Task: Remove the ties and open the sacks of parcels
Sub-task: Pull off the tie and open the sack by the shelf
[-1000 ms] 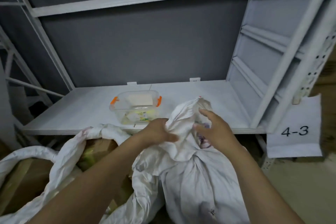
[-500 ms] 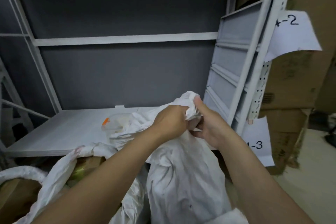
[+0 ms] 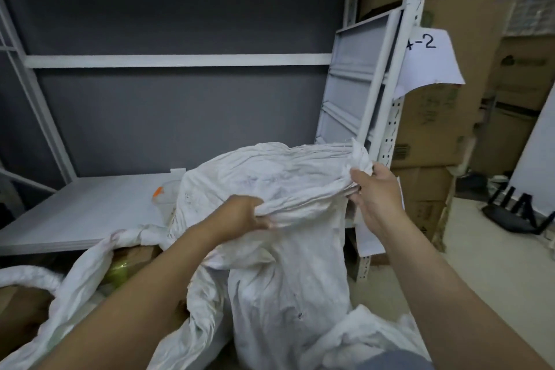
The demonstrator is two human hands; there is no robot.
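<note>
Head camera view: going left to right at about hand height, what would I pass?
From the left: pale grey shelf board → clear plastic box with an orange clip → left hand → right hand, both hands gripping the white woven sack → stacked brown cardboard boxes → black device on the floor.

From my feed it's a storeroom: white metal rack [image 3: 180, 60] against a dark grey wall [image 3: 180, 3], with a pale shelf board [image 3: 90, 213] down low. A paper sign [image 3: 429, 63] reading "-2" hangs off the upright. Brown cardboard boxes [image 3: 429, 123] are stacked just right of the rack, and some black gadget [image 3: 510, 219] sits on the light floor [image 3: 480, 264] further right
</note>
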